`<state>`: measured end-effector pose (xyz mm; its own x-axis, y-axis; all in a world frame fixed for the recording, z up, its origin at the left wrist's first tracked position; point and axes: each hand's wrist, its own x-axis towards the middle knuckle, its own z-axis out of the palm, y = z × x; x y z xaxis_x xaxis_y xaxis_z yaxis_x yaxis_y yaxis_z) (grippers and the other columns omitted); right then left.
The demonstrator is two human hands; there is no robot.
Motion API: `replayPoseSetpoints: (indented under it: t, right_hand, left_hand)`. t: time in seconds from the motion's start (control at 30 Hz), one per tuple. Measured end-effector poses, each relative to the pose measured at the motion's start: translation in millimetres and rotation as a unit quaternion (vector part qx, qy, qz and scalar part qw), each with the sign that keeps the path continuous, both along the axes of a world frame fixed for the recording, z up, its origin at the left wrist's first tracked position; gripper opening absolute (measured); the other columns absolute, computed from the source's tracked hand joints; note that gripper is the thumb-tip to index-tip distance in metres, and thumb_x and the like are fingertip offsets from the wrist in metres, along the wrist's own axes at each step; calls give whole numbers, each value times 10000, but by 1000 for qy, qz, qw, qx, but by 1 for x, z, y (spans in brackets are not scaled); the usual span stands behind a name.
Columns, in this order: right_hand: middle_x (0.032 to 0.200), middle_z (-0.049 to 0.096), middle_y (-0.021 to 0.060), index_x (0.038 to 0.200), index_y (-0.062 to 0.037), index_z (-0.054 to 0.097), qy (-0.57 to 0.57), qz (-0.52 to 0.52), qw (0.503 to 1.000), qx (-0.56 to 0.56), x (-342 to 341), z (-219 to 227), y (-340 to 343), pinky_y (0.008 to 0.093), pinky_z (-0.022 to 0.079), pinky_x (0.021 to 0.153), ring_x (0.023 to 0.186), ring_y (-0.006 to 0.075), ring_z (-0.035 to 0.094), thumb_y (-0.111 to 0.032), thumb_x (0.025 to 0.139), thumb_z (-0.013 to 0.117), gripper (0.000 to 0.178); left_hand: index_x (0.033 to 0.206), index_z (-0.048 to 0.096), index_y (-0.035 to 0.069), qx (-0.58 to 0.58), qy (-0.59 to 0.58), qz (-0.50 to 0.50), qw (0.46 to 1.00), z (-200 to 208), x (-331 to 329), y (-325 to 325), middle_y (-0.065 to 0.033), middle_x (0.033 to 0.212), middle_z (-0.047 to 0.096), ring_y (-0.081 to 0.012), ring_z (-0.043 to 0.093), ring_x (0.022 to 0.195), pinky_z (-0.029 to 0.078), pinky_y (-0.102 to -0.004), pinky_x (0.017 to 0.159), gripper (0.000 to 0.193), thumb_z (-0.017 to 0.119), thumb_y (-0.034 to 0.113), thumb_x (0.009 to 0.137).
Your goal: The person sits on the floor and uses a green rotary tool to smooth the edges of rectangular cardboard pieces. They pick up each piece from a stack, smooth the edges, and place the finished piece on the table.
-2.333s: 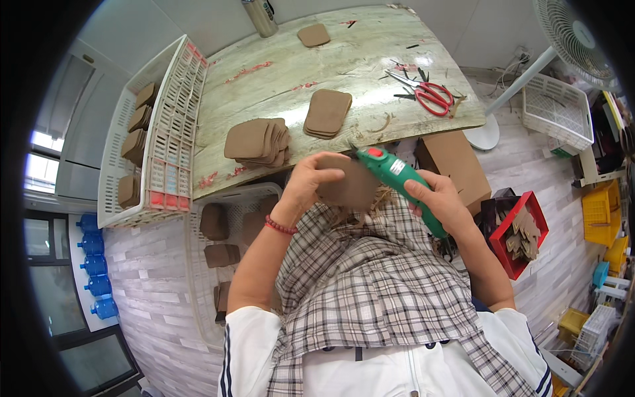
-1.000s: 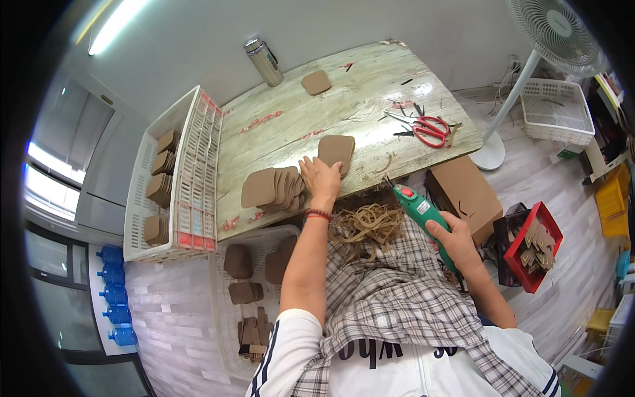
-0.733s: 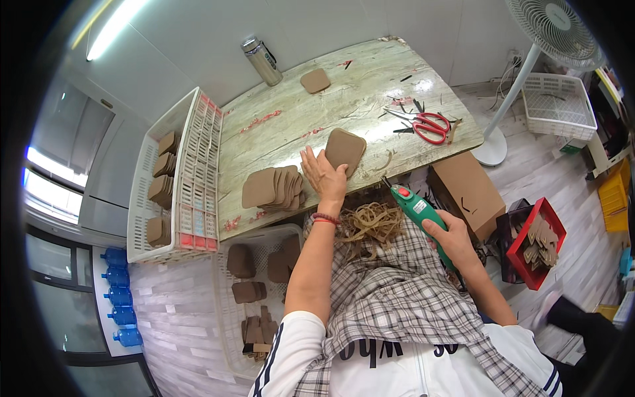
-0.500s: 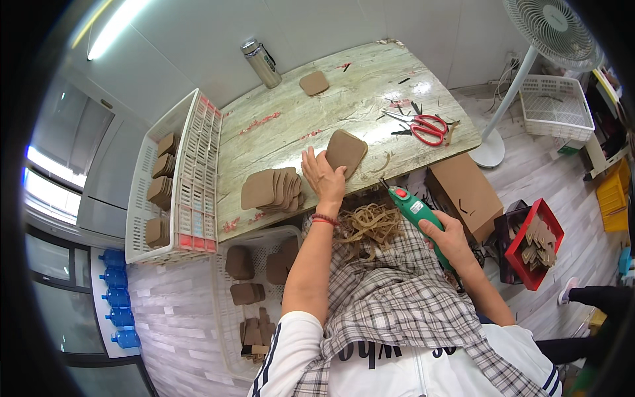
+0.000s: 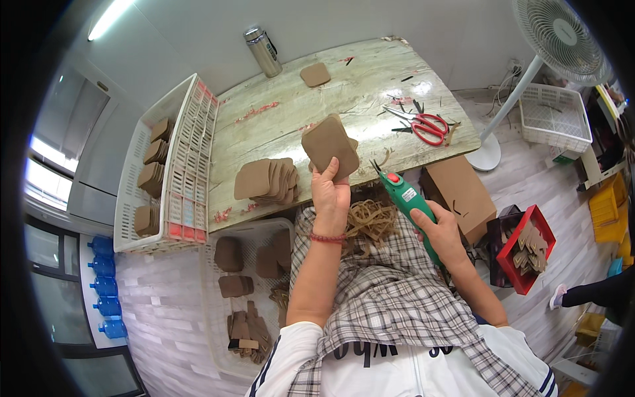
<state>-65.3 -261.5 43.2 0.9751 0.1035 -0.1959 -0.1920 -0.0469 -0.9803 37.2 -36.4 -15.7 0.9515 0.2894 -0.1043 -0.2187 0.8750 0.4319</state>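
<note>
My left hand [image 5: 329, 192] grips a brown rounded-square pad [image 5: 325, 145], thumb on its face, raised over the near edge of the table. Another brown piece peeks out behind it; how many pieces I hold, I cannot tell. In my right hand [image 5: 442, 233] is a green handheld power tool [image 5: 405, 194] with a red button and a thin forked metal tip pointing toward the pad but apart from it. Left of my left hand lies a fanned stack of brown pads [image 5: 264, 180]. A single pad [image 5: 315, 75] rests farther back on the table.
Red-handled scissors [image 5: 426, 127] lie among dark scraps at the table's right. Tan strips [image 5: 372, 223] are heaped on my lap. White crates [image 5: 192, 165] stand left, a red tray [image 5: 553, 228] right. A steel flask [image 5: 263, 53] and a fan [image 5: 562, 36] stand farther off.
My left hand has turned and lifted the pad off the tabletop, gripping it upright with the thumb in front. The green tool has shifted slightly left and stays in my right hand.
</note>
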Motion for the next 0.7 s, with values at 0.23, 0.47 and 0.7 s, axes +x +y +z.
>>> replayPoseSetpoints:
  t: [0.23,0.47,0.7]
  right_hand:
    - [722,566,-1,1061,17,635,1,11,1000,16,0,6,8,217,420,521,580,54,507,-276,896,674,339]
    - [697,568,12,1024,9,618,-4,9,1000,4,1,9,5,215,428,530,573,61,513,-300,913,651,330]
    - [680,549,9,1023,7,610,-19,-6,1000,4,5,12,3,214,419,532,568,67,507,-309,929,634,331]
  left_hand:
    - [1296,464,41,-113,2,-33,993,11,-8,-13,-103,1283,553,-262,530,1196,438,-411,1059,443,568,-83,883]
    - [1300,474,49,-70,-7,-49,996,13,-17,-26,-97,1274,563,-250,556,1165,458,-409,1036,435,550,-82,892]
    - [1271,494,50,-22,-18,-98,995,8,-30,-39,-106,1257,572,-259,559,1164,463,-411,1025,392,546,-66,900]
